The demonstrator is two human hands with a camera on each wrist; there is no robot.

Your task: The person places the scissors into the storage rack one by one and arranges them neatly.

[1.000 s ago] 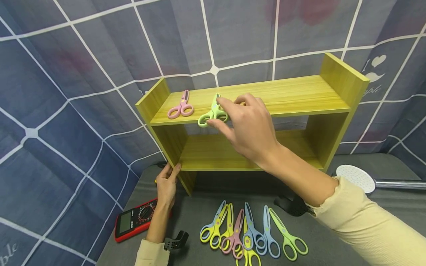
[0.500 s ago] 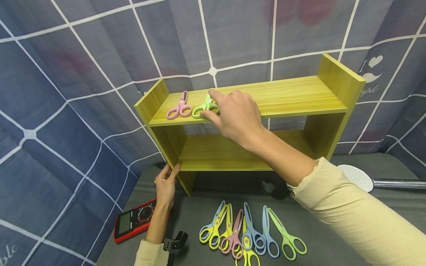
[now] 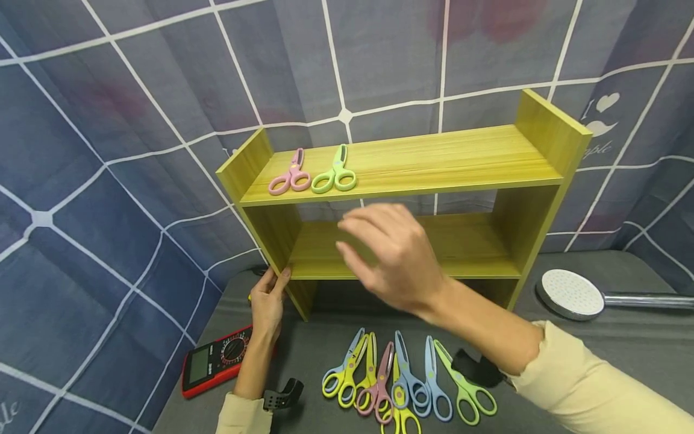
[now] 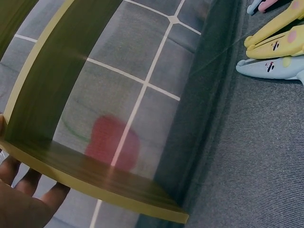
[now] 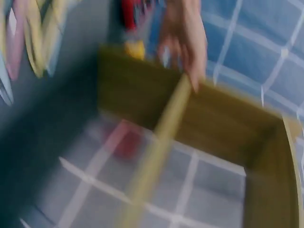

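Note:
A wooden two-tier shelf [image 3: 423,160] stands before me in the head view. On its top board, toward the left, pink scissors [image 3: 294,172] and light green scissors [image 3: 338,172] lie side by side, handles to the front. My left hand [image 3: 267,310] grips the shelf's left side panel [image 4: 95,183], thumb near the lower board and several fingers round the outer side. In front of the lower board hovers my right hand [image 3: 396,259], fingers loosely bent, holding nothing. Several yellow, blue, pink and green scissors [image 3: 383,383] lie partly overlapping on the grey cloth below the shelf.
A red multimeter [image 3: 217,360] lies left of my left forearm. At the right a shower head [image 3: 572,292] with a chrome handle rests on the grey cloth. Behind the shelf hangs a blue-grey curtain [image 3: 396,60] with white lines. The right wrist view is blurred.
My right hand has set the light green scissors on the top board beside the pink ones, let go, and moved down toward me. My left hand stays on the side panel.

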